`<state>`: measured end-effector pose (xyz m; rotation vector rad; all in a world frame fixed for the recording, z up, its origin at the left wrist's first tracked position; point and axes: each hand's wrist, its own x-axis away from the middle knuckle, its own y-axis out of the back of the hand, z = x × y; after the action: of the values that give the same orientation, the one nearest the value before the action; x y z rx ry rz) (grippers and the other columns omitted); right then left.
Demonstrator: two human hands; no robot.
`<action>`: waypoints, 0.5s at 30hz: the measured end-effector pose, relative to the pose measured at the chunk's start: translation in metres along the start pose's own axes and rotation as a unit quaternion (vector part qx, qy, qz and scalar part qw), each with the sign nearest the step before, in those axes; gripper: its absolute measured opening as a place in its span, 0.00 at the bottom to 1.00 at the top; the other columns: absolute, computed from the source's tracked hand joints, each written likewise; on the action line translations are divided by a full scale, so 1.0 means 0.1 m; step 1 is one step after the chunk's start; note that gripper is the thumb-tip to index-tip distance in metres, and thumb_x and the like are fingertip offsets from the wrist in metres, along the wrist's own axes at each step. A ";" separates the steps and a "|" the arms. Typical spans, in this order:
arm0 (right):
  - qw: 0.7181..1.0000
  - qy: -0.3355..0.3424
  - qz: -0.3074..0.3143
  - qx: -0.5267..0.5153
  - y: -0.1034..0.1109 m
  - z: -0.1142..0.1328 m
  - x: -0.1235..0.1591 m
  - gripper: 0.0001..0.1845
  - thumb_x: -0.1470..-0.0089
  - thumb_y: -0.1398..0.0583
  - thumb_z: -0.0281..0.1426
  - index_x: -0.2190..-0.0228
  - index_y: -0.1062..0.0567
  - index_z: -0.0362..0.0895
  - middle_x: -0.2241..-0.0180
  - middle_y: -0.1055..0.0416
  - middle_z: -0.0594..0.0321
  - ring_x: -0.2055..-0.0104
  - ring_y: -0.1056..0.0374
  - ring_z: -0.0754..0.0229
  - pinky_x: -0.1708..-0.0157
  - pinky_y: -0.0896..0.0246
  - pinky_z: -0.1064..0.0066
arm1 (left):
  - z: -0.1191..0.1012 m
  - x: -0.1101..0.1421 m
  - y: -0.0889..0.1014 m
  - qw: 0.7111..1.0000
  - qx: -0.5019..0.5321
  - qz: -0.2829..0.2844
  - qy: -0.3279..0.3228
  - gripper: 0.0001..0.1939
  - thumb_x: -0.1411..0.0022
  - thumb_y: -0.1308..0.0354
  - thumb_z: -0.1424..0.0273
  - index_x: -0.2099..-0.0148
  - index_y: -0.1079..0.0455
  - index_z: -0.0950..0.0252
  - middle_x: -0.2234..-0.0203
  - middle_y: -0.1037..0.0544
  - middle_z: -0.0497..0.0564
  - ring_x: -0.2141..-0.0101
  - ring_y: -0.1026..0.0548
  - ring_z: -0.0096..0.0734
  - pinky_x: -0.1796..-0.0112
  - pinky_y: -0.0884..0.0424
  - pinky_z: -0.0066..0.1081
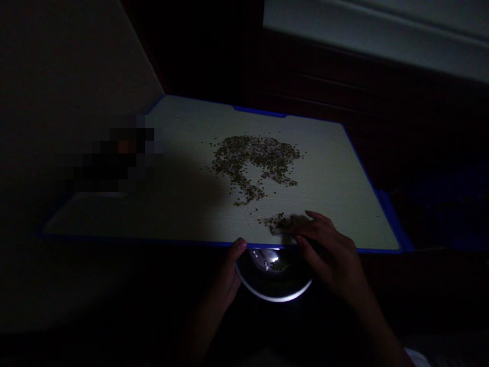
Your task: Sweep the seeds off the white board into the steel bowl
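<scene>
A shiny metal bowl (280, 297) is just below the near edge of a white board (328, 168) with a blue rim. My left hand (232, 265) grips the bowl's left side, its thumb up by the board's edge. Inside the bowl lies a small heap of seeds or grains (280, 265). My right hand (334, 250) is over the near edge, its fingers extended and apart, touching a small group of the dark grains (278, 222). Farther back on the board spreads a larger patch of the same grains (255, 155). Dim light hides their exact kind.
A blurred-out patch (118, 153) covers something at the board's left side. A pale wall (76, 66) stands at the left, and a pale ledge (374, 35) crosses the upper right. Something blue (451, 209) lies in the dark at the right.
</scene>
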<state>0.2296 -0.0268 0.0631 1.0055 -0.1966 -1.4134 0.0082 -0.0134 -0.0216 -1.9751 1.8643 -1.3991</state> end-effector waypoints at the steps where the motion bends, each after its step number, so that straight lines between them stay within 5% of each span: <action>1: 1.000 -0.009 -0.005 0.006 0.00 0.00 0.00 0.10 0.32 0.37 0.28 0.52 0.21 0.52 0.56 0.15 0.64 0.53 0.18 0.55 0.33 0.34 0.45 | 0.00 0.00 0.00 1.000 0.000 0.000 0.000 0.23 0.51 0.21 0.54 0.60 0.17 0.65 0.53 0.11 0.61 0.38 0.23 0.63 0.36 0.30 0.50; 15: 0.999 -0.032 -0.015 -0.010 0.00 0.01 -0.05 0.11 0.34 0.37 0.28 0.53 0.19 0.53 0.56 0.15 0.64 0.50 0.19 0.53 0.33 0.35 0.46 | -0.01 0.02 -0.01 1.000 0.001 0.015 -0.005 0.20 0.47 0.23 0.55 0.60 0.16 0.64 0.54 0.11 0.60 0.38 0.23 0.62 0.35 0.31 0.52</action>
<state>0.2278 -0.0232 0.0655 0.9515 -0.2139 -1.4731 0.0080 -0.0141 -0.0190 -1.9412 1.8801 -1.3793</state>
